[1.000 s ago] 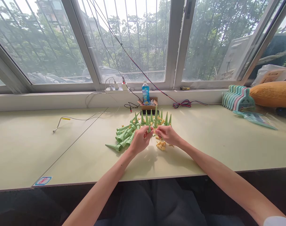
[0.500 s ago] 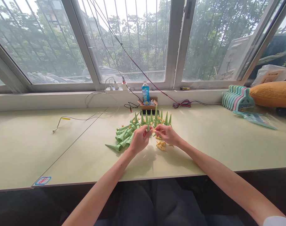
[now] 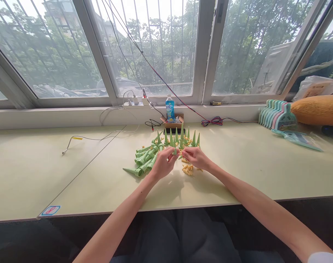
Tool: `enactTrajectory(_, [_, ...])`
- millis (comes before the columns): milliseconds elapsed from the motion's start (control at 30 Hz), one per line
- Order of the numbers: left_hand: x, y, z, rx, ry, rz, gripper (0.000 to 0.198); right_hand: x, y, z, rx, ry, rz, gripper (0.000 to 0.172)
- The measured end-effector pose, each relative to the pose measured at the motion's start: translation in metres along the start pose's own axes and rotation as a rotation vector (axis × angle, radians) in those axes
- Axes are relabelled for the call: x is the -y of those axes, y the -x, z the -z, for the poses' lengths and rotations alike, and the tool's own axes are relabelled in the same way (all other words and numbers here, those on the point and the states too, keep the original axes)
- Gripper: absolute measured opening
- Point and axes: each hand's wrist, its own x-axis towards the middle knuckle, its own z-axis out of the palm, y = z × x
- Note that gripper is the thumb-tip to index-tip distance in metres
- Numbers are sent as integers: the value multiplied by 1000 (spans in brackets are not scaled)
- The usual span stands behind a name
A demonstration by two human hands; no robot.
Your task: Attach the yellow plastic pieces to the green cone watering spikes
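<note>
My left hand (image 3: 165, 162) is closed around a green pointed cone (image 3: 175, 151), its tip showing between the fingers. Close by on the right, my right hand (image 3: 196, 157) has its fingertips pinched together; whatever is between them is too small to make out. Beyond both hands, several green cones (image 3: 182, 132) stand upright with small yellow pieces scattered among them. More green spikes with hollow ends (image 3: 141, 159) lie in a pile left of my left hand. A small heap of yellow pegs (image 3: 187, 169) rests on the table just below my right hand.
Behind the cones lies a dark phone-like slab (image 3: 167, 130), with a blue-labelled bottle (image 3: 170, 109) in a small carton. A coiled cable (image 3: 212, 121) runs along the wall. Pastel plastic tools (image 3: 278, 115) and an orange cushion (image 3: 317, 109) sit at the right.
My left hand has shifted slightly right and turned a little with the green cone. My right hand stays pinched near it, having moved slightly right.
</note>
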Motion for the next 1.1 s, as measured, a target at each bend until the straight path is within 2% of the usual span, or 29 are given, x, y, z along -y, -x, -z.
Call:
enactTrajectory(300, [1,0,-1,-12,35,-5,17,-4,0,-3,-17,-22,-34,42])
enactTrajectory(533, [2,1,-2,-53,40,0,14,-5,0,-4,2,-172,-20,27])
enactTrajectory(1100, [-3,-1,1,-3,-1,-51,18,-2,0,-1,-35,38,-29,34])
